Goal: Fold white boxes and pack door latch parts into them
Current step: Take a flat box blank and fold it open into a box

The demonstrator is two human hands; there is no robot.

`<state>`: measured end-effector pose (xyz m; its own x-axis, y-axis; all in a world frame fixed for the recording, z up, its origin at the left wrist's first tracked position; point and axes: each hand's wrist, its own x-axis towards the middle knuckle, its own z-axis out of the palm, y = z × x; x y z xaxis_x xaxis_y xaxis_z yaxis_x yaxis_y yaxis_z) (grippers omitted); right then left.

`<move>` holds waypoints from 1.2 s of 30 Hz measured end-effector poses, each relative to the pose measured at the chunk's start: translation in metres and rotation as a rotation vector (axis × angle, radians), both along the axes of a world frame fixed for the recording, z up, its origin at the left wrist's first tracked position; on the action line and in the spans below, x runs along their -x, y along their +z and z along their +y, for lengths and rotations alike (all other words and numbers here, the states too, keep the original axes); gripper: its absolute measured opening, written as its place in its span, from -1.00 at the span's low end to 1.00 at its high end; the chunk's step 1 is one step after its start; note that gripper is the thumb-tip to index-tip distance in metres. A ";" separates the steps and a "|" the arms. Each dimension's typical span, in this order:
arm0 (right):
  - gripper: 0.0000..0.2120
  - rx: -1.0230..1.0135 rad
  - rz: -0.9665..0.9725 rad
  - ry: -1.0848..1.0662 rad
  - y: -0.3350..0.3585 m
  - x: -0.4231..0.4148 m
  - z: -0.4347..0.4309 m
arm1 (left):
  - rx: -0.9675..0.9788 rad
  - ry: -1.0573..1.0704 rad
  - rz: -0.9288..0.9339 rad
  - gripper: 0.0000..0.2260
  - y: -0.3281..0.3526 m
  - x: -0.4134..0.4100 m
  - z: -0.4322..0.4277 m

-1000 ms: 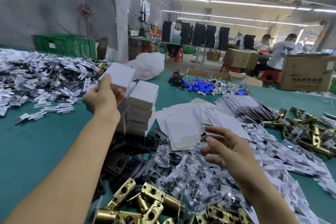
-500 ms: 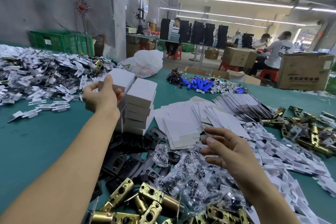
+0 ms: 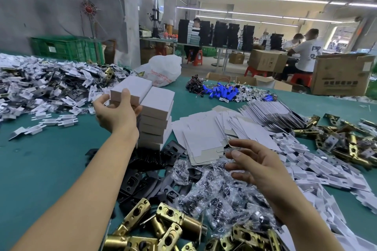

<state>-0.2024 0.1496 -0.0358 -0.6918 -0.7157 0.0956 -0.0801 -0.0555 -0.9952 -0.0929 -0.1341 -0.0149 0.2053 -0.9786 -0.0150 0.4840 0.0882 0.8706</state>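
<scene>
A closed white box (image 3: pixel 132 87) is grasped by the left hand (image 3: pixel 116 114) beside the box stack (image 3: pixel 156 120); the right hand (image 3: pixel 259 165) is held released over bagged parts (image 3: pixel 214 195).

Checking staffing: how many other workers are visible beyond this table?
3. One worker behind the black stacks at the back; two at the right, one in a white shirt, one just beyond. Stacks may hide others.
</scene>
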 end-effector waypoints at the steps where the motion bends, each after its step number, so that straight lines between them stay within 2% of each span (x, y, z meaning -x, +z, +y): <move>1: -0.79 -0.004 0.002 0.001 0.000 0.000 0.000 | 0.010 0.009 -0.006 -0.68 -0.002 0.001 0.001; 7: -0.80 -0.022 0.007 0.006 0.000 0.001 0.002 | 0.001 0.098 -0.053 -0.61 -0.012 0.005 0.007; 9: -0.80 -0.025 0.008 0.013 0.000 0.000 0.001 | 0.044 0.227 -0.133 -0.73 -0.012 0.005 0.017; 11: -0.80 -0.033 0.017 0.023 0.000 0.000 0.001 | 0.216 0.326 -0.140 -0.86 -0.010 0.006 0.036; 13: -0.80 -0.043 0.023 0.029 0.000 0.000 0.002 | 0.498 0.314 -0.183 -0.86 -0.009 0.008 0.059; 16: -0.80 -0.058 0.023 0.023 0.001 0.002 0.003 | 0.931 0.161 -0.369 -0.85 -0.015 0.018 0.087; 18: -0.81 -0.067 0.026 0.019 0.000 0.003 0.003 | 1.086 -0.031 -0.606 -0.76 -0.020 0.029 0.097; 19: -0.81 -0.068 0.026 0.016 0.000 0.004 0.003 | 1.076 -0.167 -0.783 -0.75 -0.023 0.035 0.100; 21: -0.82 -0.065 0.030 0.014 0.001 0.004 0.004 | 0.872 -0.462 -1.178 -0.83 -0.031 0.049 0.103; 22: -0.82 -0.067 0.036 0.019 0.000 0.004 0.004 | 0.737 -0.580 -1.357 -0.80 -0.036 0.054 0.102; 24: -0.82 -0.088 0.051 0.041 -0.001 0.005 0.005 | 0.545 -0.741 -1.589 -0.58 -0.048 0.062 0.099; 26: -0.82 -0.110 0.056 0.061 -0.004 0.005 0.004 | 0.431 -0.777 -1.638 -0.41 -0.059 0.065 0.095; 29: -0.83 -0.128 0.064 0.066 -0.006 0.005 0.004 | 0.328 -0.769 -1.584 -0.26 -0.069 0.068 0.089; 36: -0.83 -0.159 0.076 0.071 -0.008 0.006 0.003 | 0.202 -0.736 -1.533 -0.26 -0.077 0.072 0.087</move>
